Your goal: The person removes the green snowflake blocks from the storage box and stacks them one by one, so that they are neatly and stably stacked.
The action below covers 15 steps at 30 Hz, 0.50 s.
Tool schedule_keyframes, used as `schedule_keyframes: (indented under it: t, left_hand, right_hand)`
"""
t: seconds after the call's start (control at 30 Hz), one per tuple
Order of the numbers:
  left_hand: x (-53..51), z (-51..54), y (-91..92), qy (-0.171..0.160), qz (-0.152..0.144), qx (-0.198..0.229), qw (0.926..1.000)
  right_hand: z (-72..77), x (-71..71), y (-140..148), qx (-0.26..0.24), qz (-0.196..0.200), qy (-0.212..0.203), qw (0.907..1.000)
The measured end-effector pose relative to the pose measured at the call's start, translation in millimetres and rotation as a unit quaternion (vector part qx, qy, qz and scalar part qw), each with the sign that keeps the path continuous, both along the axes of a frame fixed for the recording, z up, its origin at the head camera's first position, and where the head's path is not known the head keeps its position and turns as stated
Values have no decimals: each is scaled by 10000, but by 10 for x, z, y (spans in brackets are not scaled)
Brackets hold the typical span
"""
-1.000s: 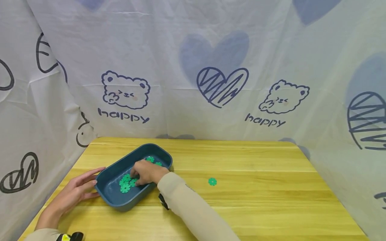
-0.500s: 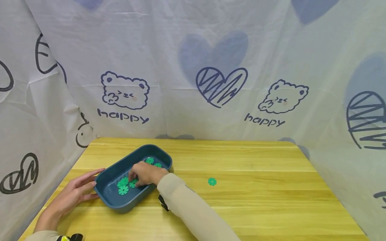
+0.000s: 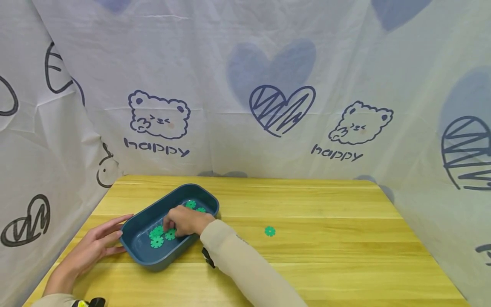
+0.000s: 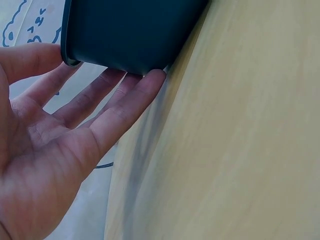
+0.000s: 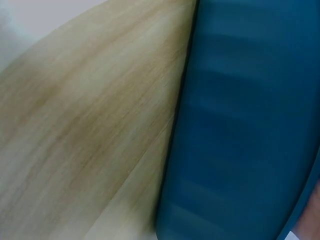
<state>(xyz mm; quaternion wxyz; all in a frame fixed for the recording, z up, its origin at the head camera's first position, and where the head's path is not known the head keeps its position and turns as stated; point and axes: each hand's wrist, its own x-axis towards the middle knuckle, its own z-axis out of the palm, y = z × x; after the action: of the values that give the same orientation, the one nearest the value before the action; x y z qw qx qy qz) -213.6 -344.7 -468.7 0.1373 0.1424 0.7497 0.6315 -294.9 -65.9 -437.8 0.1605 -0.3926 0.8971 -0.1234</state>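
Note:
A dark blue rectangular bin (image 3: 153, 262) stands at an angle on the left of the table, with several green snowflake discs (image 3: 156, 242) inside it. The left hand (image 3: 93, 243) touches the bin's near-left end; in the left wrist view its long fingers (image 4: 117, 117) lie extended against the bin's outside wall. Inside the bin the right hand (image 3: 186, 221) reaches down with bent fingers, next to a snowflake disc (image 3: 170, 234). Whether it pinches that disc cannot be made out. The right wrist view mostly shows the bin's outer side (image 5: 240, 120), with a bit of the hand past the rim.
One snowflake disc (image 3: 270, 231) lies alone on the wooden table (image 3: 326, 264), right of the bin. Two more discs (image 3: 190, 204) rest in the bin's far end. A white printed curtain (image 3: 230, 140) hangs behind the table and along both sides.
The small pile of discs in the bin has shifted slightly left. The disc by the right fingertips shows a little more. Both hands stay almost where they were.

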Motion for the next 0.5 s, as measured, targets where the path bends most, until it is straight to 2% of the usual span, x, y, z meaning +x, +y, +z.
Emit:
schedule_keyframes:
  t: [0.23, 0.5]
  left_hand:
    - [6, 10, 9, -88, -42, 6, 10000]
    - [7, 18, 9, -22, -31, -6, 10000]
  right_hand:
    - [11, -10, 20, -54, 81, 117, 9999]
    - [181, -49, 119, -497, 225, 29, 9985]
